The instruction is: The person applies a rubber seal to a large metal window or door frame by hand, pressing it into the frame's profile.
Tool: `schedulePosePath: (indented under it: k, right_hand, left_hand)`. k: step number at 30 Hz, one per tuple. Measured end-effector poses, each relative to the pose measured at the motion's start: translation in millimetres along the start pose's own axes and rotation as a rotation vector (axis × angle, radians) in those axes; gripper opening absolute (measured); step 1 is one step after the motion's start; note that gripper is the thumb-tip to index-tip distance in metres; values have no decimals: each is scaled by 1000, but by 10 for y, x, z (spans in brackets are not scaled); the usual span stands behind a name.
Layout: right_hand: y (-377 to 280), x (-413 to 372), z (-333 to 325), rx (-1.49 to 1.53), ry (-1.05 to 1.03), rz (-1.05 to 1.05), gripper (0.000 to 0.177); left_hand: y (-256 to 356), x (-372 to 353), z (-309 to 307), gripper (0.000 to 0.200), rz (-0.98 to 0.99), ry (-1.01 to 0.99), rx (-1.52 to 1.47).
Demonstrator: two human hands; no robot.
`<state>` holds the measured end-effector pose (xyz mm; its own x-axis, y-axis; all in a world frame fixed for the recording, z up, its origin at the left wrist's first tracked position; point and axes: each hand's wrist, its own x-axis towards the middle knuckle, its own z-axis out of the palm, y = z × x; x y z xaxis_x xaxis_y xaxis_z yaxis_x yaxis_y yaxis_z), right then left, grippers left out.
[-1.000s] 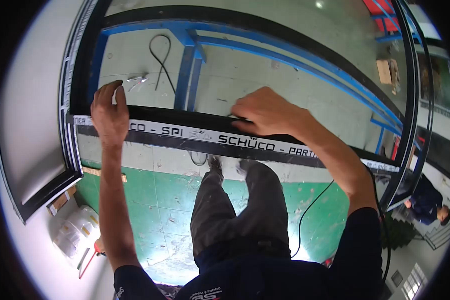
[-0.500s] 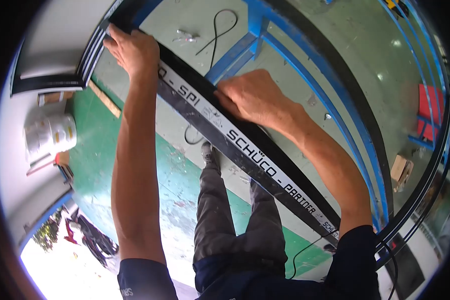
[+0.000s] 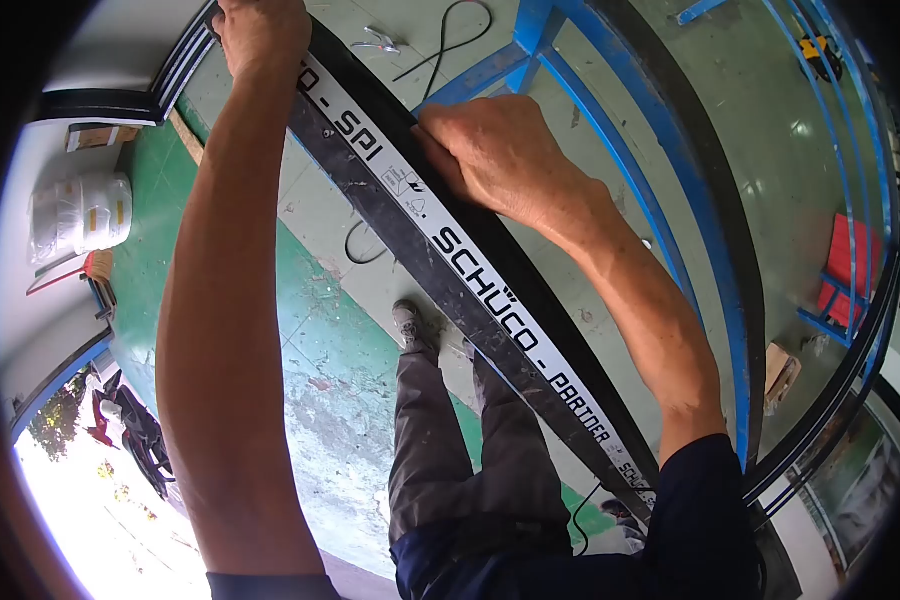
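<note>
A long black frame profile [image 3: 560, 300] crosses the view diagonally, with a white printed strip [image 3: 485, 285] reading "SCHÜCO - PARTNER" along it. My left hand [image 3: 265, 35] is closed at the profile's upper left end, beside a frame corner; its fingertips are partly cut off by the view's top edge. Against the far side of the profile, about a third of the way down, my right hand [image 3: 500, 155] makes a fist with the thumb along the edge. What sits inside that fist is hidden.
A blue metal stand [image 3: 660, 190] with a dark-topped beam curves behind the profile. Pliers-like tool [image 3: 378, 40] and a black cable [image 3: 450, 45] lie on the floor. White wrapped rolls [image 3: 80, 215] stand at left. A red item [image 3: 850, 260] and a cardboard piece [image 3: 780, 375] are at right.
The view has shifted, so the profile and floor objects sit differently in it. My left hand appears higher, and my right hand stays closed at the profile, slightly higher in view.
</note>
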<state>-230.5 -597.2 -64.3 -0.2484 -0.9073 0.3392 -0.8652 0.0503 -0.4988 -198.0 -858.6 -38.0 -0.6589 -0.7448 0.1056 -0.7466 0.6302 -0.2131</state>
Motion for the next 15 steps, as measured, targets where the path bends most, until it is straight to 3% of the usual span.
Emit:
schedulePosePath:
  k: [1,4,7,8,9,11,14,15]
  right_hand:
    - [-16,-12,-12,-4,-12,10,25]
    - [-49,-35,-56,-3,-27,45,25]
    - [-84,74,-91,-31,-68,115,27]
    - [-107,97,-85,-43,-93,150,28]
    - [-100,139,-37,-51,-70,127,28]
    - [-25,281,77,-69,-13,78,29]
    - [16,327,98,-51,-41,79,27]
    - [29,319,99,-35,-34,63,25]
  left_hand:
    - [-6,28,-12,42,142,-130,406]
    - [36,57,-54,34,225,-298,516]
    - [-130,97,441,40,119,312,403]
    - [-127,99,436,44,-45,200,-204]
    - [-78,38,275,52,-249,218,-800]
    - [-220,188,400,65,-191,231,-670]
    - [-12,-2,170,52,-273,232,-811]
    - [-32,34,223,52,-188,177,-525]
